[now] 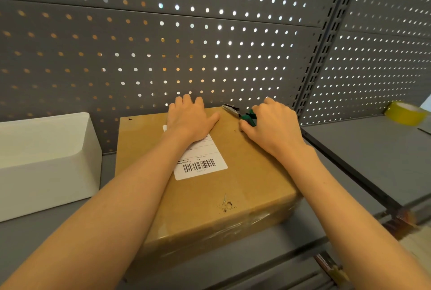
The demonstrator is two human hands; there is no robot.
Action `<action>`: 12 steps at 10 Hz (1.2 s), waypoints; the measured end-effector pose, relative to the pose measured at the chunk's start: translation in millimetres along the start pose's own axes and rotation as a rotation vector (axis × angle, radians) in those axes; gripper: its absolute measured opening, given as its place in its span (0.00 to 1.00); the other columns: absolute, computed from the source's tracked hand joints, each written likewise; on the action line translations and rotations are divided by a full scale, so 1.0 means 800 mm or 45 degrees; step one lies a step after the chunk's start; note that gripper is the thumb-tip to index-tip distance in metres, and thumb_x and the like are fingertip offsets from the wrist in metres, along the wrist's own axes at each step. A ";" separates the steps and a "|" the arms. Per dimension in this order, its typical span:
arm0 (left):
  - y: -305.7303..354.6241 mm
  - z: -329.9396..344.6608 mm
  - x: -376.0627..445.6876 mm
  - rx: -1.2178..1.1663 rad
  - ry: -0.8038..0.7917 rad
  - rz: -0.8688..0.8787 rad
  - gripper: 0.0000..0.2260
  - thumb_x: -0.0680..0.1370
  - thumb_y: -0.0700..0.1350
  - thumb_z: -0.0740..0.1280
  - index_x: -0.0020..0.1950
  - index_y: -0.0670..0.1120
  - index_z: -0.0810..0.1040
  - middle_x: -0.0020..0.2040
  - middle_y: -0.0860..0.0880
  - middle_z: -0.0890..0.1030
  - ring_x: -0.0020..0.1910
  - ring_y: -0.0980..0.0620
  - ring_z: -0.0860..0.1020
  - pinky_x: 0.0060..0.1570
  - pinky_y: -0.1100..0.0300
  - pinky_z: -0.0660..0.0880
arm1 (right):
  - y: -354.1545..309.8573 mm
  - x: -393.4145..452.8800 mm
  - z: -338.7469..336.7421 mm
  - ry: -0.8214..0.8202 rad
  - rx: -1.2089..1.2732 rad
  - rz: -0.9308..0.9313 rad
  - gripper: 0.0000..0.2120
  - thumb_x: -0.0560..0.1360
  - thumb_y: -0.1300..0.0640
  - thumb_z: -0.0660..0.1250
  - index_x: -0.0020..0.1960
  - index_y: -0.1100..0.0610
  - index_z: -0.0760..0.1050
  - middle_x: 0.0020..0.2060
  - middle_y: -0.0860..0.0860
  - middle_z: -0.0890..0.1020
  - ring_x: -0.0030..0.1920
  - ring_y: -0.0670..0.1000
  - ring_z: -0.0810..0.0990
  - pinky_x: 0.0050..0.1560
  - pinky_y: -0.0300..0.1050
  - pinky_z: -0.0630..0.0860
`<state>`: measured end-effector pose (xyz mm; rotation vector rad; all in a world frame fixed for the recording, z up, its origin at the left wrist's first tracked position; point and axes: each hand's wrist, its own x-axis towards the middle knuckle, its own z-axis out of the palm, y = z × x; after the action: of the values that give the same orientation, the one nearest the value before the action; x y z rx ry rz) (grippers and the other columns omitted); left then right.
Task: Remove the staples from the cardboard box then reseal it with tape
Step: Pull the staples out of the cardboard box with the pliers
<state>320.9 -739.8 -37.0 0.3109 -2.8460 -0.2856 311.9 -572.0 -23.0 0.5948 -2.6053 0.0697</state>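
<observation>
On the grey shelf (363, 149), the cardboard box (210, 196) lies between the forearms, long axis running away from the person. At its far edge the left hand (190, 121) presses flat, fingers extended, while the right hand (272, 124) grips green-handled pliers (242, 114), jaws pointing left along that edge. One staple (224, 198) shows near the front edge, nearer the right arm; the tape roll (405, 112) sits well apart at right, and the white bin's (44, 159) contents cannot be seen.
</observation>
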 end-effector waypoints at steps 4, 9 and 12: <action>-0.001 -0.001 -0.001 -0.019 0.003 -0.003 0.25 0.77 0.61 0.54 0.65 0.45 0.70 0.63 0.42 0.70 0.64 0.42 0.66 0.63 0.51 0.62 | 0.006 0.009 -0.008 0.012 0.510 0.147 0.22 0.73 0.47 0.66 0.29 0.59 0.62 0.22 0.52 0.61 0.29 0.54 0.61 0.28 0.45 0.58; 0.000 -0.002 -0.002 -0.026 -0.005 -0.010 0.26 0.77 0.62 0.54 0.67 0.45 0.68 0.65 0.43 0.69 0.65 0.43 0.64 0.64 0.52 0.61 | -0.019 0.002 -0.012 -0.084 0.115 0.275 0.22 0.73 0.47 0.64 0.31 0.55 0.56 0.41 0.53 0.69 0.50 0.60 0.74 0.50 0.51 0.67; 0.000 -0.002 -0.002 -0.018 -0.006 -0.008 0.27 0.77 0.62 0.53 0.68 0.45 0.67 0.65 0.43 0.68 0.65 0.43 0.64 0.64 0.51 0.61 | -0.027 0.000 -0.012 -0.024 -0.083 0.177 0.20 0.75 0.51 0.61 0.31 0.55 0.55 0.34 0.51 0.64 0.40 0.56 0.69 0.39 0.46 0.61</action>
<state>322.6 -739.8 -35.7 0.3163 -2.8467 -0.3078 324.8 -590.6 -15.8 0.3922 -2.6528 0.0233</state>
